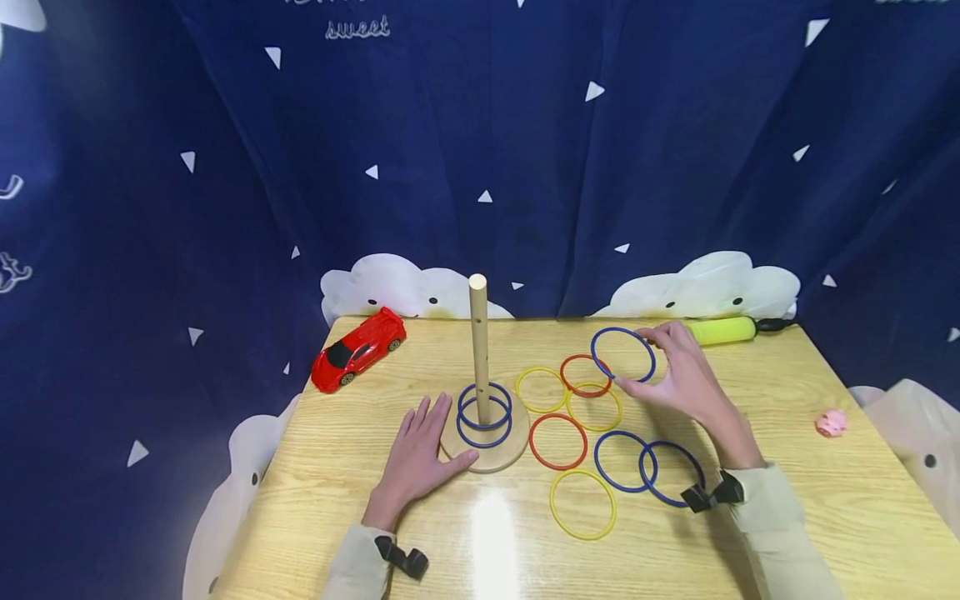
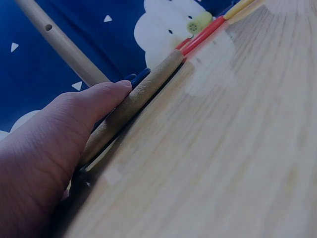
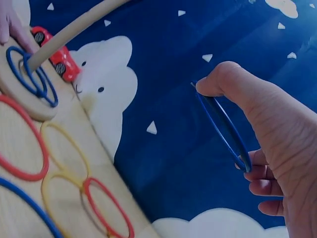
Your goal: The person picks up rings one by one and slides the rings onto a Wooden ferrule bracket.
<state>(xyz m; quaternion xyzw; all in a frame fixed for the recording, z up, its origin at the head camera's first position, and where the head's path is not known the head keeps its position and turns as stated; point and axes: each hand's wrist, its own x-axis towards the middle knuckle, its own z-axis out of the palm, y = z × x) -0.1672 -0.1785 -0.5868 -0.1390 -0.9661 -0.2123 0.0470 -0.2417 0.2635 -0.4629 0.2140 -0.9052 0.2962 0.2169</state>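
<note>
In the head view, my right hand pinches a blue ring between thumb and fingers, holding it over the right part of the table. The right wrist view shows the same blue ring tilted, gripped across its opposite edges. My left hand lies beside a round wooden base, fingers straight, its thumb on the base's rim. From that base rises a wooden peg. Two more blue rings lie around the peg's foot, overlapping.
Between base and right arm lie red rings, yellow rings and two overlapping blue rings. A red toy car sits back left, a yellow-green pump back right, a pink pig figure far right. A blue curtain hangs behind.
</note>
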